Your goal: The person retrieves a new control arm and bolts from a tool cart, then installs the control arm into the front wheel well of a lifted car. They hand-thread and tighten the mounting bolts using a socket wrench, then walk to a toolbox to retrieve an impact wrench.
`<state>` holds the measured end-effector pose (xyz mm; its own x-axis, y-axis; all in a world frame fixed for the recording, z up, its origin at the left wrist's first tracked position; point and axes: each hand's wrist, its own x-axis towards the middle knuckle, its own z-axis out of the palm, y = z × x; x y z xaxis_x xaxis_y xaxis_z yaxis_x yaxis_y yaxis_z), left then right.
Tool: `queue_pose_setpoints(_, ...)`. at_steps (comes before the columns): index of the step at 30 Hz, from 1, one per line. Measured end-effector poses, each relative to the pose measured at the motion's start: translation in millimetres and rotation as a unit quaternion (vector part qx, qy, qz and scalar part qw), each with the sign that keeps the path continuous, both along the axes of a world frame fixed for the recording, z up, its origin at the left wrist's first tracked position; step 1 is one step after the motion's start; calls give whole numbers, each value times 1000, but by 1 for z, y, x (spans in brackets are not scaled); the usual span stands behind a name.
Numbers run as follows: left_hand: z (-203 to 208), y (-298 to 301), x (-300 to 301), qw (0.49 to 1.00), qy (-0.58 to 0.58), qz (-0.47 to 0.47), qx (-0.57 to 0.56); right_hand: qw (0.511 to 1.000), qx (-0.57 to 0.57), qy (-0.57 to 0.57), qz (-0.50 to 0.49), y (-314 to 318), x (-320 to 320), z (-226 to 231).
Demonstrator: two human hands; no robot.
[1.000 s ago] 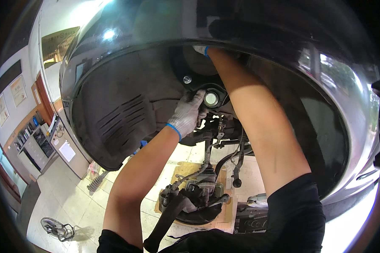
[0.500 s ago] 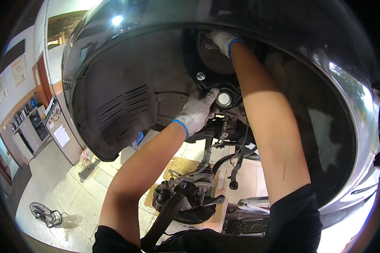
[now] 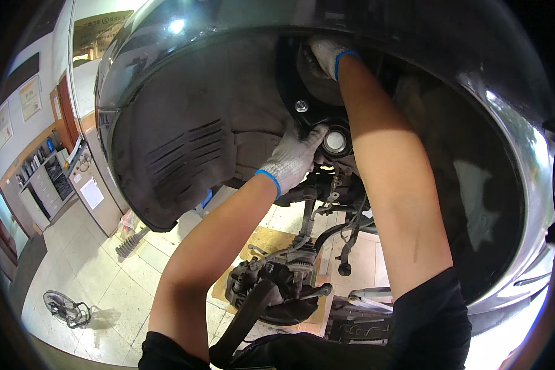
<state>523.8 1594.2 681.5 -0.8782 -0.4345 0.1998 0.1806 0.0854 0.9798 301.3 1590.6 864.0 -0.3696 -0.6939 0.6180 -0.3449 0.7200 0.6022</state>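
Observation:
A black curved control arm [image 3: 288,79] is up inside the wheel well. It carries a bolt head [image 3: 301,106] and, at its lower end, a round joint with a silver cap [image 3: 335,142]. My left hand [image 3: 295,154], in a white knit glove with a blue cuff, grips this lower end, its thumb lying beside the cap. Higher up, my gloved right hand [image 3: 327,57] reaches under the fender with fingers curled at the arm's upper part; some fingertips are hidden in shadow.
A dark wheel-well liner [image 3: 185,135] surrounds the arm under the fender [image 3: 240,24]. Below hang the steering knuckle and hub assembly [image 3: 271,277] and a drooping link [image 3: 345,262]. On the tiled floor stand a fan [image 3: 65,308] and a coil spring [image 3: 129,243]. Cardboard [image 3: 259,242] lies underneath.
The control arm's joint and both hands appear slightly further right in view, as does the wheel well. Right-hand fingers look more curled than before. The left hand keeps its hold.

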Motion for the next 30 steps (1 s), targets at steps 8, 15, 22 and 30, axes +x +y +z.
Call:
queue_pose_setpoints(8,10,6,14,996,-37,51,-58,996,66,38,-49,-8,-6,-4)
queue_pose_setpoints(15,10,5,13,992,-39,67,-95,983,135,67,-103,-16,-9,-3)
queue_pose_setpoints(22,8,3,11,996,-3,14,-85,958,221,95,-157,-20,-8,-16)
queue_pose_setpoints(30,8,-2,7,994,-88,8,-62,931,-171,-304,106,-39,-10,-2)
